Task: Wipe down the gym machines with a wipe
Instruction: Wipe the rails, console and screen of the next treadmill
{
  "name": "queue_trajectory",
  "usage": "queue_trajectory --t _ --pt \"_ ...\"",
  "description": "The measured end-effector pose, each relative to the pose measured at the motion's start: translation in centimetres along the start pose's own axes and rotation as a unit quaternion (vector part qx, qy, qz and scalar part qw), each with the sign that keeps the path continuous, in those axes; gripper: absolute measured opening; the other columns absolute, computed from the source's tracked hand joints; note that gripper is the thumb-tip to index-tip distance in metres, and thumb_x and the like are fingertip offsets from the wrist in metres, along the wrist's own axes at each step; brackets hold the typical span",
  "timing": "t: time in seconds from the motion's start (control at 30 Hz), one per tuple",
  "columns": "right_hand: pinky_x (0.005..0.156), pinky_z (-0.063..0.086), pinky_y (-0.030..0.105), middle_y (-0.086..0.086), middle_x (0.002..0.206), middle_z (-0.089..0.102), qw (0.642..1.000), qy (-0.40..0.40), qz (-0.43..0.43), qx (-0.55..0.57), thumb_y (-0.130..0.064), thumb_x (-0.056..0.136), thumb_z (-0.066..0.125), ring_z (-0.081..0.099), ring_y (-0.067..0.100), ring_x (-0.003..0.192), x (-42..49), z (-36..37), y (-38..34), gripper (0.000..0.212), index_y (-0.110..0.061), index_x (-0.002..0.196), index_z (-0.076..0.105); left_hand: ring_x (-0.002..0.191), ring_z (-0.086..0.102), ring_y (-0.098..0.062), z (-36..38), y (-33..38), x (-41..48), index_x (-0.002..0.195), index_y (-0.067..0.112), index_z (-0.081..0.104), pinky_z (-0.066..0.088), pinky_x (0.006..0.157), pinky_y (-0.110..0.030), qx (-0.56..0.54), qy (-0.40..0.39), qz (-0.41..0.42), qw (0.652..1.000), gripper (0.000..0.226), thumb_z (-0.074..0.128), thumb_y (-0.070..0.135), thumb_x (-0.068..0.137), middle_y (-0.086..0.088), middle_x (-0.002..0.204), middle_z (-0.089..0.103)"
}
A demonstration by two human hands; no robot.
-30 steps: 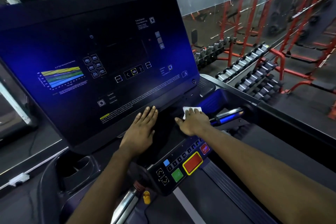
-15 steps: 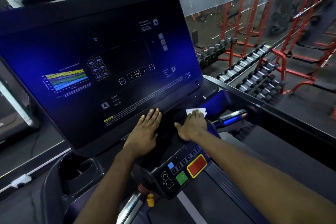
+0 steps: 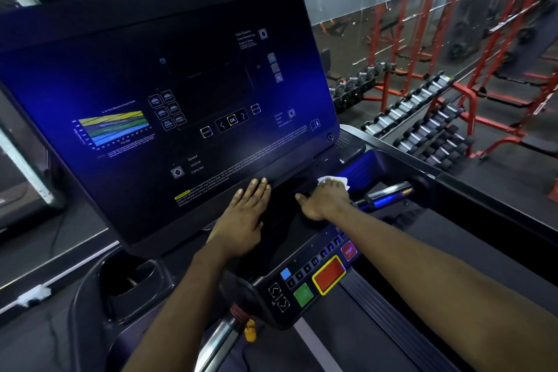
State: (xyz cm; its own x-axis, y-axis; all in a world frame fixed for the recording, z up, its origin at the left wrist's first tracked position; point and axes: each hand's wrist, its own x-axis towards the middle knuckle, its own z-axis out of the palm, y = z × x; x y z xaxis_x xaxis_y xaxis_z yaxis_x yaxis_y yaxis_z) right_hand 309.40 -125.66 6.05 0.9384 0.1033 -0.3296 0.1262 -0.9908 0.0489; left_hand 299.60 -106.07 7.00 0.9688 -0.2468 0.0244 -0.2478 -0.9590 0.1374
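Note:
A treadmill console fills the view, with a large dark screen (image 3: 169, 106) lit blue and a button panel (image 3: 314, 278) below it. My right hand (image 3: 324, 201) lies flat on a white wipe (image 3: 333, 181), pressing it onto the dark ledge under the screen's right corner; only the wipe's far edge shows past my fingers. My left hand (image 3: 243, 220) rests flat on the same ledge to the left, fingers together, fingertips touching the screen's lower edge, holding nothing.
A chrome handlebar (image 3: 383, 196) sticks out just right of my right hand. A cup holder (image 3: 133, 284) sits at lower left. Beyond the treadmill's right side stand dumbbell racks (image 3: 422, 127) and red frames (image 3: 495, 75).
My right hand has slid the wipe a little farther away and to the right along the ledge. My left hand has stayed in place.

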Motion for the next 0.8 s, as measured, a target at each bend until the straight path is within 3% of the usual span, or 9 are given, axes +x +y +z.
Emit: queue_trajectory --t 0.23,0.43,0.6,0.8 --pt "0.125 0.007 0.041 0.027 0.164 0.015 0.999 0.015 -0.016 -0.039 -0.069 0.1 0.022 0.013 0.036 0.153 -1.4 1.0 -1.8 0.097 0.01 0.155 0.013 0.147 -0.031 -0.009 0.2 -0.1 0.0 0.159 0.02 -0.011 -0.023 0.117 -0.025 -0.002 0.002 -0.002 1.0 0.082 0.045 0.013 0.099 0.009 0.164 -0.022" --pt "0.121 0.02 0.04 0.022 0.159 0.032 1.0 0.001 0.008 -0.003 -0.071 0.098 0.023 0.03 0.035 0.147 0.1 -1.2 -0.1 0.092 0.002 0.153 0.03 0.146 -0.031 -0.007 0.1 -0.1 0.0 0.16 0.021 -0.011 -0.029 0.11 -0.019 -0.003 0.004 0.002 1.0 0.083 0.045 0.013 0.099 0.01 0.162 -0.023" --pt "0.125 0.012 0.043 0.025 0.164 0.016 0.999 0.027 -0.028 -0.029 -0.074 0.096 0.022 0.016 0.036 0.152 -1.3 1.7 -0.4 0.1 0.006 0.157 0.016 0.146 -0.031 -0.009 0.2 0.0 0.1 0.159 0.02 -0.011 -0.026 0.112 -0.022 0.003 0.007 -0.001 1.0 0.082 0.045 0.013 0.1 0.008 0.163 -0.023" --pt "0.125 0.01 0.04 0.016 0.168 0.008 0.995 -0.013 -0.054 0.085 -0.073 0.097 0.02 0.007 0.028 0.156 0.1 0.3 1.5 0.096 -0.001 0.16 0.01 0.146 -0.031 -0.01 0.2 -0.1 0.1 0.159 0.019 -0.011 -0.026 0.113 -0.023 -0.005 0.002 0.002 1.0 0.083 0.045 0.013 0.099 0.008 0.162 -0.023"
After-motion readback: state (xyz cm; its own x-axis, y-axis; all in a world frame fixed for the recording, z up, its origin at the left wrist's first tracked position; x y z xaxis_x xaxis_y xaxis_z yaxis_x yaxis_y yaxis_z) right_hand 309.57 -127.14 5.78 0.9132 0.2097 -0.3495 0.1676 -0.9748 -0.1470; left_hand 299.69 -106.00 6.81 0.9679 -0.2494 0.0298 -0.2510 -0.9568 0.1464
